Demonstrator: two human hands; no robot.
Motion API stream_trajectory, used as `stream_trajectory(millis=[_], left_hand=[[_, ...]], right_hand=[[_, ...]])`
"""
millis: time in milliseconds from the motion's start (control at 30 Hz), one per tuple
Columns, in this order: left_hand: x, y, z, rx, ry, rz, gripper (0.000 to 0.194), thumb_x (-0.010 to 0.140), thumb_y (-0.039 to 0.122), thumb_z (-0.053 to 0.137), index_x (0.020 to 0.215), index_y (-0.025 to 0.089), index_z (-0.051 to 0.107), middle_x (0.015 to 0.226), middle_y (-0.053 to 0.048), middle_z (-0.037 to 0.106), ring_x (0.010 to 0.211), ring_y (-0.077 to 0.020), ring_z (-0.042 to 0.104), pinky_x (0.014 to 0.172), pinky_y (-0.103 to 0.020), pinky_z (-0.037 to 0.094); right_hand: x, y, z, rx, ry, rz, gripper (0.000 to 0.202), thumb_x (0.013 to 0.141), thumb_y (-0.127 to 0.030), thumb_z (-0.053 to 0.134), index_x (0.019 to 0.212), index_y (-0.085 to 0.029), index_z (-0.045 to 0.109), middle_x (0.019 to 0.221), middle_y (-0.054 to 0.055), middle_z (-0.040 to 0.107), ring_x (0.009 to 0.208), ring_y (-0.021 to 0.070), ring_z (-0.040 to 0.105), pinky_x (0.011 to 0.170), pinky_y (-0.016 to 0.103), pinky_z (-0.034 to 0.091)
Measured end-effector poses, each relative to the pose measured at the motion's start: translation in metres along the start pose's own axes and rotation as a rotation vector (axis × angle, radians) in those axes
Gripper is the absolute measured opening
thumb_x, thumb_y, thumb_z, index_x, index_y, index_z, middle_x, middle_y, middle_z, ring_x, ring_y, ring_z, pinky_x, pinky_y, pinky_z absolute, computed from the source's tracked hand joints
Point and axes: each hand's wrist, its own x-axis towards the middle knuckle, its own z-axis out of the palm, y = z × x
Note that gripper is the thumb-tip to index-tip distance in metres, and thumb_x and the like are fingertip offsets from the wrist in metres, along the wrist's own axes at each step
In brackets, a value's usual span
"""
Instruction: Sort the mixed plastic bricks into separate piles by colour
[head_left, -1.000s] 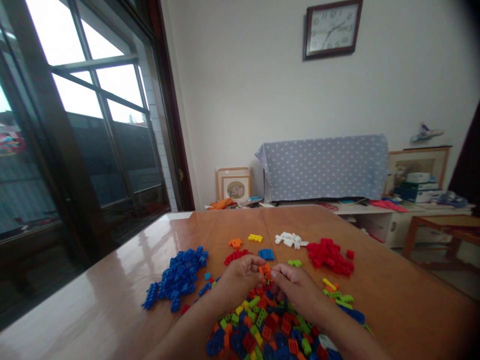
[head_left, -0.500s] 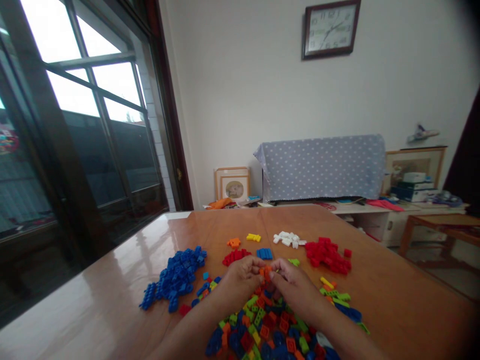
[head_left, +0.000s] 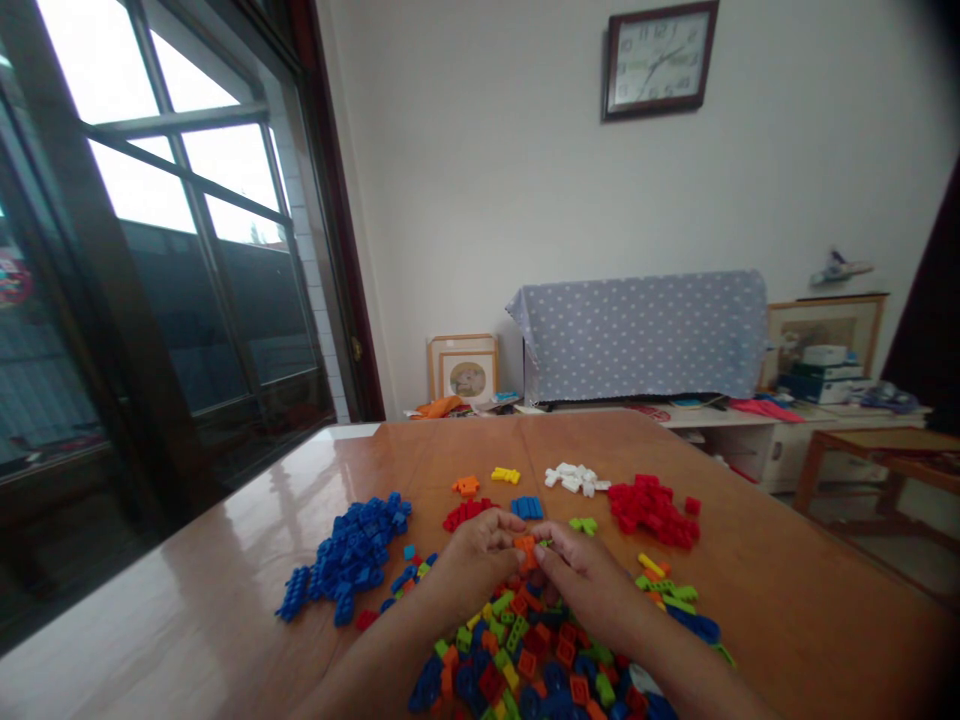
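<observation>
Between my two hands is an orange toy brick (head_left: 527, 547), held just above a mixed pile of toy bricks (head_left: 517, 635). My left hand (head_left: 480, 552) is closed, thumb and fingers pinching the brick from the left. From the right, my right hand (head_left: 581, 558) grips the same brick with thumb and forefinger. A bit of lime green shows by the right fingertips; whether it is held is unclear. Behind the hands lie red bricks (head_left: 469, 513), joined blue bricks (head_left: 527, 508) and lime green bricks (head_left: 583, 525).
On the brown table (head_left: 217, 600), a large blue brick heap (head_left: 352, 550) lies left. Red bricks (head_left: 651, 510) lie right, white bricks (head_left: 574, 478) farther back, near yellow bricks (head_left: 505, 475) and orange bricks (head_left: 466, 486). Loose pieces (head_left: 667, 585) lie beside my right forearm.
Both hands stay together over the pile, and the orange brick has turned slightly between the fingers. The whole view has shifted a little.
</observation>
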Motion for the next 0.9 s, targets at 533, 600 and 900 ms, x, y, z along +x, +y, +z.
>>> stream_trajectory(millis=[533, 600, 900], left_hand=[[0.028, 0.019, -0.059, 0.239, 0.428, 0.11, 0.034, 0.075, 0.025, 0.065, 0.107, 0.012, 0.06, 0.065, 0.004, 0.055, 0.053, -0.008, 0.046, 0.05, -0.02, 0.031], [0.038, 0.024, -0.073, 0.325, 0.502, 0.089, 0.029, 0.074, 0.02, 0.062, 0.102, 0.012, 0.062, 0.066, 0.003, 0.056, 0.055, -0.0088, 0.048, 0.051, -0.02, 0.033], [0.092, 0.007, -0.111, 0.542, 0.603, -0.119, 0.025, 0.069, 0.008, 0.061, 0.094, 0.012, 0.065, 0.055, 0.004, 0.054, 0.051, -0.0103, 0.05, 0.051, -0.02, 0.034]], right_hand=[[0.0, -0.005, -0.013, -0.382, 0.189, -0.023, 0.042, 0.094, -0.045, 0.045, 0.127, -0.023, 0.061, 0.07, 0.0, 0.066, 0.068, 0.0199, 0.061, 0.062, 0.03, 0.037], [-0.001, -0.007, -0.014, -0.4, 0.191, -0.029, 0.04, 0.094, -0.045, 0.045, 0.123, -0.024, 0.063, 0.073, 0.001, 0.068, 0.072, 0.0207, 0.062, 0.064, 0.03, 0.038], [-0.002, -0.008, -0.016, -0.392, 0.173, -0.059, 0.033, 0.095, -0.044, 0.043, 0.101, -0.025, 0.069, 0.088, 0.003, 0.074, 0.079, 0.0208, 0.066, 0.07, 0.03, 0.042]])
